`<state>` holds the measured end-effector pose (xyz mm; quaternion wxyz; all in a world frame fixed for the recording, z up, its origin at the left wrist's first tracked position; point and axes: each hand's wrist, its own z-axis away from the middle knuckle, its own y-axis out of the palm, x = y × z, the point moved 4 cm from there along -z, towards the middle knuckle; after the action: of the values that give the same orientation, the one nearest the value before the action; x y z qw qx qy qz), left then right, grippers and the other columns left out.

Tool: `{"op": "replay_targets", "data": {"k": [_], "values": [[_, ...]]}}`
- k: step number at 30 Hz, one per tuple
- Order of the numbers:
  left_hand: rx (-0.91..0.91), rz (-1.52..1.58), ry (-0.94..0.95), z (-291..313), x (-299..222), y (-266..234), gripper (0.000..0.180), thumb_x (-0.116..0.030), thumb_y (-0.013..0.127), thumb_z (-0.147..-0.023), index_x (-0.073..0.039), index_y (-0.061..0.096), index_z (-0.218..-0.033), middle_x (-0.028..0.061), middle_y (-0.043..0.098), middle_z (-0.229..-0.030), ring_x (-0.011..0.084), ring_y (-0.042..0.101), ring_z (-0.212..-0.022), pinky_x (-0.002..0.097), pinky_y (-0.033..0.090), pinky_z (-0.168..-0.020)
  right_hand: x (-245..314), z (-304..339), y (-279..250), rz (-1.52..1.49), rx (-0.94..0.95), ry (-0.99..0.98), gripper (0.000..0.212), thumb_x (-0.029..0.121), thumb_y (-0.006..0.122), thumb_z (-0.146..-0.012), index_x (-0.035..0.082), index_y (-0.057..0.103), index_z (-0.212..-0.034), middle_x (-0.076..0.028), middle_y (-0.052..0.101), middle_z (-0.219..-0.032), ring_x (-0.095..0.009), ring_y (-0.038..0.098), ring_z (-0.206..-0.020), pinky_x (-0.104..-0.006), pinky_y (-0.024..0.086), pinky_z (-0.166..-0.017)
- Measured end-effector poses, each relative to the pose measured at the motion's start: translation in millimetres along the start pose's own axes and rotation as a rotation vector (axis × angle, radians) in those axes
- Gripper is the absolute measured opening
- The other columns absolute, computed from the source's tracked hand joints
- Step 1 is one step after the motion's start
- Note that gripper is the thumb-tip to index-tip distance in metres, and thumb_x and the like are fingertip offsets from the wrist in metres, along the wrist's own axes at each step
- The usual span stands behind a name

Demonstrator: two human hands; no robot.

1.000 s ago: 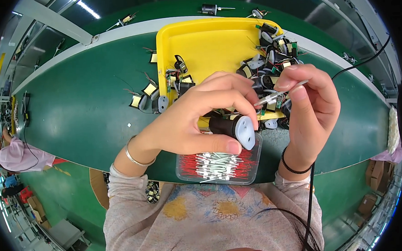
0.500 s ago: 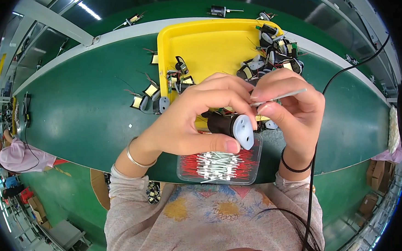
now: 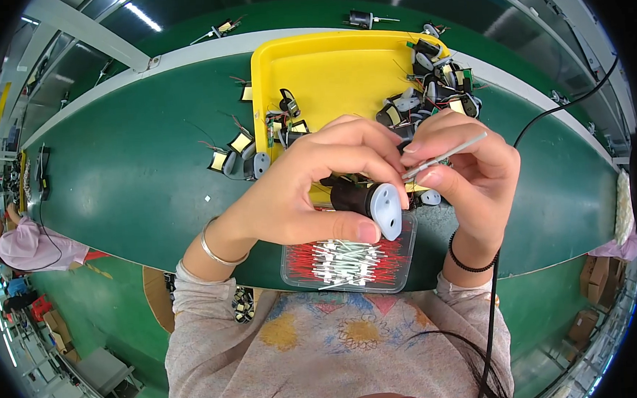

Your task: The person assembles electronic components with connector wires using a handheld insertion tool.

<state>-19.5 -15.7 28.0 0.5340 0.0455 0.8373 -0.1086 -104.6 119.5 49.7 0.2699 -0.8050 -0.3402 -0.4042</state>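
My left hand (image 3: 300, 189) is wrapped round a black cylindrical housing (image 3: 349, 197) with a pale grey end cap (image 3: 386, 213), which has small holes and faces right. Thumb and fingers of my right hand (image 3: 473, 167) pinch a thin whitish stick-like piece (image 3: 455, 150), tilted up to the right. Its lower end is close to my left fingertips; whether it touches the housing I cannot make out. Below the hands, a clear plastic box (image 3: 409, 255) holds many thin red-and-white pieces (image 3: 346, 261).
Beyond my hands lies a yellow tray (image 3: 325, 67) with a pile of wired black-and-grey parts (image 3: 435, 82) at its right. Similar parts (image 3: 232, 153) sit left of it on the green table (image 3: 127, 167). A black cable (image 3: 539, 112) hangs at right. Another person (image 3: 37, 242) is far left.
The whitish piece now tilts more steeply, and my right hand has shifted slightly right. My left hand barely moves with the housing. Parts on the green strip behind have slid right.
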Motion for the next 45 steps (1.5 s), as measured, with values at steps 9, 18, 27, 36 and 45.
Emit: {"op": "replay_targets", "data": {"k": [9,18,27,36,45], "values": [[-0.066,0.051,-0.055,1.1,3.3,4.5,0.038,-0.025,0.076,-0.064,0.0,0.063,-0.089,0.0121,0.059,-0.093,0.0238,0.054,-0.095,0.0347,0.041,-0.086,15.5,21.5,-27.0,-0.023,-0.514,-0.18,0.02,-0.003,0.064,-0.071,-0.004,0.054,-0.088,-0.014,0.059,-0.078,-0.022,0.058,-0.069,-0.027,0.048,-0.059],[-0.302,-0.424,0.199,5.9,-5.9,1.0,0.037,-0.008,0.074,-0.068,0.001,0.054,-0.097,0.0143,0.064,-0.09,0.0235,0.062,-0.085,0.0343,0.045,-0.08,46.6,23.3,5.4,0.439,-0.175,-0.342,0.025,0.014,0.071,-0.073,0.0,0.052,-0.08,-0.012,0.056,-0.067,-0.022,0.054,-0.059,-0.0269,0.043,-0.049],[-0.278,-0.568,0.267,2.6,-10.0,4.4,0.034,-0.011,0.074,-0.068,-0.003,0.055,-0.095,0.0123,0.066,-0.089,0.0245,0.063,-0.087,0.0403,0.041,-0.085,37.4,21.4,1.5,0.326,-0.253,-0.288,0.019,0.003,0.067,-0.069,-0.002,0.053,-0.081,-0.012,0.057,-0.069,-0.023,0.055,-0.061,-0.0278,0.044,-0.051],[-0.389,-0.576,0.232,9.2,-17.7,-0.5,0.031,-0.004,0.071,-0.059,-0.006,0.064,-0.089,0.0043,0.067,-0.088,0.0193,0.063,-0.083,0.0348,0.043,-0.08,44.3,18.1,9.0,0.361,-0.251,-0.289,0.019,0.003,0.067,-0.07,-0.002,0.053,-0.083,-0.011,0.057,-0.071,-0.023,0.056,-0.063,-0.0285,0.046,-0.055],[-0.279,-0.708,0.259,7.3,-15.9,3.2,0.038,-0.013,0.077,-0.065,-0.005,0.055,-0.095,0.0121,0.066,-0.089,0.0245,0.063,-0.087,0.0409,0.039,-0.087,46.4,22.5,5.0,0.405,-0.233,-0.305,0.021,0.004,0.067,-0.072,-0.002,0.053,-0.087,-0.012,0.058,-0.072,-0.023,0.056,-0.065,-0.0289,0.046,-0.056]]}}
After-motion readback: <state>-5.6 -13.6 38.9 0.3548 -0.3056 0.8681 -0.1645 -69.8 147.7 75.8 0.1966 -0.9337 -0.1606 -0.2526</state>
